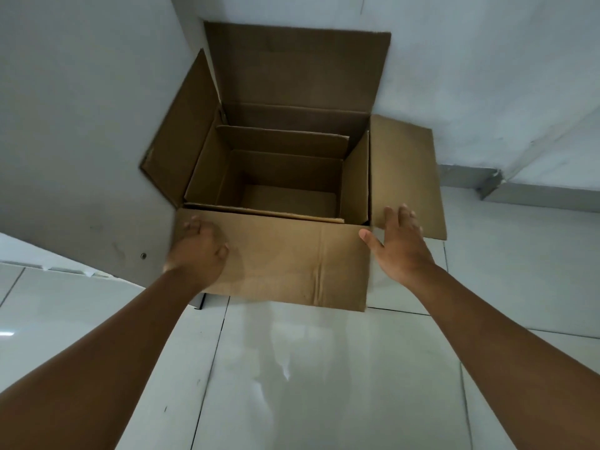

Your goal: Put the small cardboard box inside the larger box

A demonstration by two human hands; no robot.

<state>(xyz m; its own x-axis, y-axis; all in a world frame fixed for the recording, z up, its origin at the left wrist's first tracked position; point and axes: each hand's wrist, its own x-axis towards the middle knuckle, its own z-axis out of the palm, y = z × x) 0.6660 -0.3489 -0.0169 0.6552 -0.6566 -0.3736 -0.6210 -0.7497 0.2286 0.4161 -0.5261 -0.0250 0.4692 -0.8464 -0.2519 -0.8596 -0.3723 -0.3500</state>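
Nearest me, two bare forearms reached out over the pale tiled floor (292, 368), which shone with a soft reflection of the cardboard above it. The left hand (199, 251) was blurred; its fingers curled against the near flap (285, 254) of the big box (357, 190), close to that flap's left edge, though I could not tell whether it truly gripped the card or only pressed on it. The right hand (401, 241) was spread open, fingers apart and thumb stretched toward the box's near right corner; its fingertips lay over the right flap (406, 164) and it held nothing.

The near flap hung down and outward toward me, creased down its middle. The right flap lay folded out almost flat, over the floor.

Inside the big box sat the small box (285, 170), already down within the walls, its own top open and its flaps standing up against the sides of the larger one. Its inside looked bare and shadowed. It sat toward the left, with a narrow gap on the right.

Farther back, the left flap (181, 131) leaned against the grey wall (81, 92), and the rear flap (298, 66) stood upright against the corner where two walls met.
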